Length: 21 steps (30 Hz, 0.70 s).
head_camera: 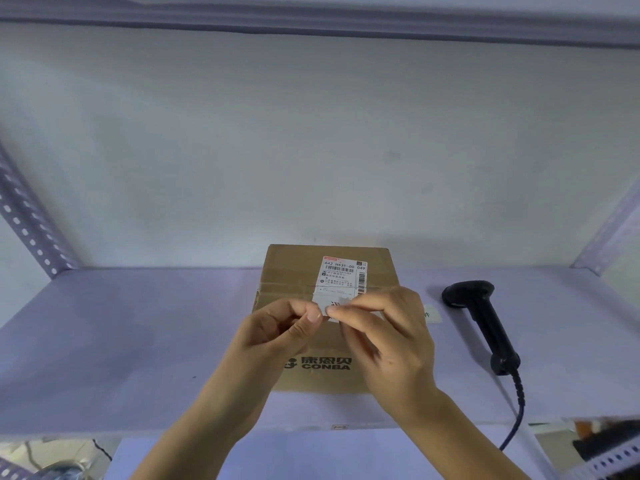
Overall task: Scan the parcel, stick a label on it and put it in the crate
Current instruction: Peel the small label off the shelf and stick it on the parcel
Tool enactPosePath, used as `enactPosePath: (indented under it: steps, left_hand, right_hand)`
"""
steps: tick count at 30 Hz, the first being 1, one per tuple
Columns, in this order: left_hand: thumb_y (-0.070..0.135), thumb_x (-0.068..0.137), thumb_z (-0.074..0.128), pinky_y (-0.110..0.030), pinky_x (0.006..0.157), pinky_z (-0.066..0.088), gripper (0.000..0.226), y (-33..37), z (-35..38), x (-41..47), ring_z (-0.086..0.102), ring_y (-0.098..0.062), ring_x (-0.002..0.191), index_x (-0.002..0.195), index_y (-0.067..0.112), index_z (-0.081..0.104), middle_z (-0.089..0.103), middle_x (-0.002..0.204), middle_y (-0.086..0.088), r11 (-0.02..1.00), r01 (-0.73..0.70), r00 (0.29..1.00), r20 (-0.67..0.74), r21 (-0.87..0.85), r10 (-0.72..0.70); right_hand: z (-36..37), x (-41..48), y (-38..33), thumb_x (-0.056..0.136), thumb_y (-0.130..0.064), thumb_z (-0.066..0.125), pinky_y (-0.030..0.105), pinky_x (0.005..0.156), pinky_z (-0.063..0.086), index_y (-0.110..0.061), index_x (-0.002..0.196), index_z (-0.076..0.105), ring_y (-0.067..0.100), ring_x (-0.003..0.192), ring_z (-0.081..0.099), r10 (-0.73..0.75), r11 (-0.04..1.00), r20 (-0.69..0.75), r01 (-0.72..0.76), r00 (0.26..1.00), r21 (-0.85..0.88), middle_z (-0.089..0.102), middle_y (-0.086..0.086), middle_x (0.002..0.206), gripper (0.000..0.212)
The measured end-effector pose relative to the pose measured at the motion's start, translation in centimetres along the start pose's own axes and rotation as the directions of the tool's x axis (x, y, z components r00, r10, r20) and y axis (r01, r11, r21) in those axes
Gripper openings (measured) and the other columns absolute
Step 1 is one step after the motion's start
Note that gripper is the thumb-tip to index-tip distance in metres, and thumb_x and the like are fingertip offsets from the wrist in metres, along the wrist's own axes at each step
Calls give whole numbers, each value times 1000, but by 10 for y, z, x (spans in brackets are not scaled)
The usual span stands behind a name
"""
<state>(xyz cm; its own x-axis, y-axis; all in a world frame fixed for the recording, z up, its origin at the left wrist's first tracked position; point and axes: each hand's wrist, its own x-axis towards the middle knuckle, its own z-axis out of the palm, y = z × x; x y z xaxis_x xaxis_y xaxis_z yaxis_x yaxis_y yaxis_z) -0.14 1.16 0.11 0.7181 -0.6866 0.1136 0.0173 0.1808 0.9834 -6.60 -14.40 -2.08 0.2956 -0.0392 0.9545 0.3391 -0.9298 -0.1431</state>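
A brown cardboard parcel (294, 271) printed "CONBA" lies flat on the pale shelf (121, 341), with a white shipping label (344, 273) on its top right. Above the parcel's middle, my left hand (277, 337) and my right hand (388, 337) pinch a small white label (334, 304) between thumbs and fingertips. Black characters show on that label, partly hidden by my fingers. A black handheld scanner (481, 317) lies on the shelf to the right, apart from both hands. No crate is in view.
The scanner's cable (517, 410) runs down over the shelf's front edge. Another slip of white labels (431, 315) peeks out beside my right hand. Perforated metal posts (27, 220) stand at both sides, and an upper shelf (311, 22) hangs overhead.
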Motion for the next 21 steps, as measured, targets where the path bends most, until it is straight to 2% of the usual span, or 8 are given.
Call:
enactPosePath:
  steps: [6, 9, 16, 19, 21]
  left_hand:
    - [45, 76, 67, -40, 73, 27, 26, -2, 3, -2, 26, -29, 71, 75, 20, 69, 43, 66, 2, 999, -28, 1000, -5, -39, 28]
    - [44, 78, 65, -43, 72, 24, 24, -1, 5, -2, 23, -36, 71, 73, 21, 67, 37, 69, -8, 998, -45, 999, -7, -39, 45]
    - [45, 80, 63, -44, 76, 24, 25, 2, 9, -2, 24, -44, 70, 73, 22, 65, 28, 72, -23, 998, -68, 997, -24, -10, 67]
    - [45, 80, 62, -43, 76, 27, 24, 0, 9, -1, 27, -42, 70, 72, 23, 65, 33, 70, -16, 997, -77, 996, -40, -6, 77]
    - [41, 83, 60, -31, 75, 36, 20, -1, 10, -1, 39, -28, 65, 71, 26, 65, 46, 66, -4, 995, -103, 994, -39, 15, 104]
  right_hand:
    - [-3, -2, 0, 85, -1, 66, 42, 66, 48, -21, 98, 66, 17, 78, 59, 6, 1000, 11, -6, 1000, -22, 71, 4, 77, 24]
    - [-4, -2, -1, 88, -3, 65, 42, 66, 48, -21, 98, 66, 17, 79, 59, 12, 1000, 14, -12, 1000, -15, 70, 4, 77, 20]
    - [-3, -3, -2, 87, -3, 64, 40, 66, 46, -22, 98, 65, 19, 74, 60, 19, 1000, 7, -19, 1000, -24, 70, 4, 76, 21]
    - [-3, -4, -2, 84, -1, 68, 40, 66, 47, -22, 99, 65, 21, 74, 63, 33, 999, 12, -33, 999, -21, 71, 4, 77, 27]
    - [-3, -3, -6, 85, -5, 70, 42, 67, 47, -23, 100, 65, 22, 76, 65, 62, 998, 33, -62, 998, 2, 72, 3, 81, 24]
